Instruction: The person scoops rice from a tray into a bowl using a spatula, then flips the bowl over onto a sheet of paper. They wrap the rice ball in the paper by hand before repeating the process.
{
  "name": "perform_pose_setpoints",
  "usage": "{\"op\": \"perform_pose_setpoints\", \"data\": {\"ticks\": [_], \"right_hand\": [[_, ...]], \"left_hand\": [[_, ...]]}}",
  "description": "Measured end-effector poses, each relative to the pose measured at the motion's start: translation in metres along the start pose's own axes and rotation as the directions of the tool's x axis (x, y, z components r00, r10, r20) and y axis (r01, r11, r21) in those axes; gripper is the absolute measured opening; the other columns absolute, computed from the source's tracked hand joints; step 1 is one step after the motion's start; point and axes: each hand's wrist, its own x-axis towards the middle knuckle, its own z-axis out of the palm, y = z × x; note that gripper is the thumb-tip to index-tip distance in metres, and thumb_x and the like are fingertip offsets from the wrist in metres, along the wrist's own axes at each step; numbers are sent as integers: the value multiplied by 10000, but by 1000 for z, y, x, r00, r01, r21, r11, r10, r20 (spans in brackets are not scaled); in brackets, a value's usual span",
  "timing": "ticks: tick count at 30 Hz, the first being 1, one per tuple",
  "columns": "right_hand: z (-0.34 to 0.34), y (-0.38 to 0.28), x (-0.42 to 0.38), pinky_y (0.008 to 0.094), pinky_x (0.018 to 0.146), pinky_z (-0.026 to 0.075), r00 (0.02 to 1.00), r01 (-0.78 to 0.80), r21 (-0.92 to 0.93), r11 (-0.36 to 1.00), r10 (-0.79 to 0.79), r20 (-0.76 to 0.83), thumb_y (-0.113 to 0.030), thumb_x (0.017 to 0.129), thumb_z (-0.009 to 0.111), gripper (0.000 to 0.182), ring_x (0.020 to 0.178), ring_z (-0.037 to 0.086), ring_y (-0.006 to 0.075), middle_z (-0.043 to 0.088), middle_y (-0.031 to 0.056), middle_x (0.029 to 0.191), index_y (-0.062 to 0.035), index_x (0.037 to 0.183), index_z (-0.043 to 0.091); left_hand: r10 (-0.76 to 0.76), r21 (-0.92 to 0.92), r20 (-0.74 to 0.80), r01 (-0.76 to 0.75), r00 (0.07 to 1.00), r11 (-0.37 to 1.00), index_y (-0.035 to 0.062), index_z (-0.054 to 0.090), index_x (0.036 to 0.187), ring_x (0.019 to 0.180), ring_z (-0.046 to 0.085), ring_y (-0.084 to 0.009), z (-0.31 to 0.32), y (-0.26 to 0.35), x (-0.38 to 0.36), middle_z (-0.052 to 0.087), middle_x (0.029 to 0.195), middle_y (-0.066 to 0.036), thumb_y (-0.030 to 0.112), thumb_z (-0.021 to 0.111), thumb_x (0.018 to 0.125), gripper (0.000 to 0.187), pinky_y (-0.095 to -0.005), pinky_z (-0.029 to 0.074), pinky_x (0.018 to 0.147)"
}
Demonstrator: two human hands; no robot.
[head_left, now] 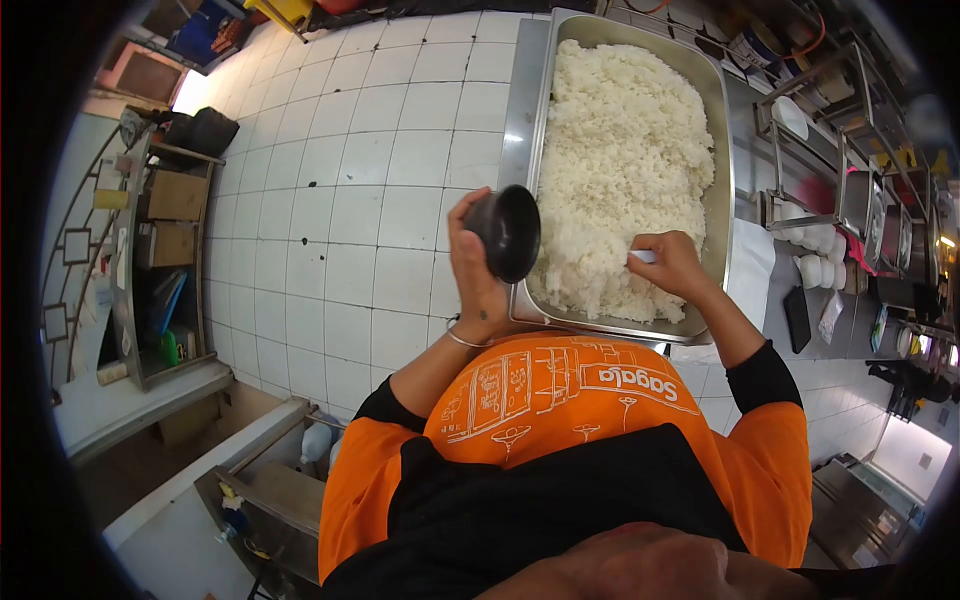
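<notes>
Room: kitchen floor of square white tiles [350, 200] with dark grout lines and a few dark specks, glossy where light falls at the upper left. A steel worktop [522, 100] runs along the right, dull grey and smooth. Beyond it, a wire rack [830, 170] carries white bowls and steel canisters; its contents are too small to list further. At the left, an open shelf unit [165, 260] holds cardboard boxes and a green bottle.

Container: one deep rectangular steel tray [722, 150], rounded corners, rolled rim, sitting on the worktop directly ahead of me. Contents: cooked white rice [625, 150], clumped and grainy, heaped nearly to the rim, with the near corner dug lower.

Item in my left hand [472, 270]: a small round black bowl [510, 232], matte, tilted so its mouth faces the rice, held at the near left edge of the tray. My grip is closed around it, thumb on one side and fingers behind. A thin metal bangle sits at that wrist.

Item in my right hand [672, 265]: a white utensil handle [642, 257], only a short stub showing, its working end buried in the rice. My grip is wrapped tight on it, knuckles up, resting on the near part of the rice.

Clothing: orange shirt with white line print, black sleeves, black apron.
</notes>
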Motion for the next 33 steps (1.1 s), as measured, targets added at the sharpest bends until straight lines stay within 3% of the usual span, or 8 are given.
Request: {"op": "perform_pose_setpoints", "data": {"ticks": [4, 7, 15, 20, 22, 25, 27, 33], "right_hand": [[-44, -26, -26, 415, 604, 495, 979, -131, -98, 987, 113, -172, -328, 841, 656, 250, 638, 642, 327, 646, 150, 671, -84, 881, 695], [-36, -38, -43, 430, 606, 501, 949, -118, -110, 987, 79, -307, -253, 884, 623, 210, 636, 646, 324, 662, 158, 759, -67, 975, 660], [-7, -47, -82, 373, 538, 502, 974, 62, -175, 983, -98, -203, -208, 911, 605, 256, 610, 638, 284, 647, 127, 849, -67, 1125, 614], [-29, -6, -83, 349, 527, 474, 942, 47, 212, 976, 27, -333, -245, 957, 551, 245, 596, 591, 208, 622, 88, 810, -50, 1096, 599], [-38, 4, -82, 251, 514, 396, 911, -213, 701, 681, 398, -110, -339, 998, 480, 318, 585, 463, 92, 520, 0, 722, -41, 963, 582], [-21, -18, -77, 224, 459, 268, 828, -319, 908, 273, 546, 127, -393, 1004, 457, 356, 500, 311, 56, 380, -42, 595, -92, 833, 538], [2, -7, -82, 208, 463, 256, 910, -340, 898, 280, 339, 239, -412, 1004, 455, 382, 498, 317, 40, 372, -62, 588, -111, 777, 516], [-1, -41, -72, 391, 562, 444, 994, -111, 382, 918, 95, 60, -460, 1002, 414, 481, 581, 566, 293, 570, 158, 629, -16, 887, 557]], "left_hand": [[-367, -99, 75, 373, 927, 922, 67, 450, 1259, 1065, 574, -169, 9, 5, 11, 570, 1154, -72, 469, 350, 997, 490, -350, 494, 905], [-749, -74, 218, 776, 625, 626, 107, 462, 1269, 1020, 592, -200, 48, 8, 14, 580, 1170, -85, 558, 388, 970, 546, -392, 519, 847], [-822, 58, 230, 836, 521, 546, 117, 559, 1197, 937, 629, -228, 88, -34, 32, 652, 1024, -86, 608, 383, 943, 580, -390, 524, 736], [-754, -59, 347, 815, 558, 577, 125, 539, 1252, 1160, 563, -258, 84, -34, 38, 581, 1247, -90, 545, 339, 938, 562, -475, 492, 917], [-719, -183, 411, 824, 560, 537, 134, 524, 1294, 1165, 563, -277, 78, -35, 44, 570, 1290, -79, 538, 294, 944, 582, -496, 482, 933], [-672, -218, 560, 868, 485, 446, 139, 522, 1297, 1137, 580, -282, 65, -34, 48, 572, 1286, -91, 538, 298, 943, 578, -493, 481, 928], [-675, -213, 554, 867, 486, 449, 129, 534, 1285, 1105, 596, -273, 60, -37, 46, 591, 1257, -92, 530, 322, 942, 569, -459, 489, 919], [-785, 106, 311, 801, 535, 589, 69, 638, 1089, 892, 652, -185, 63, -23, 34, 675, 970, -78, 513, 437, 912, 518, -330, 532, 731]]}}
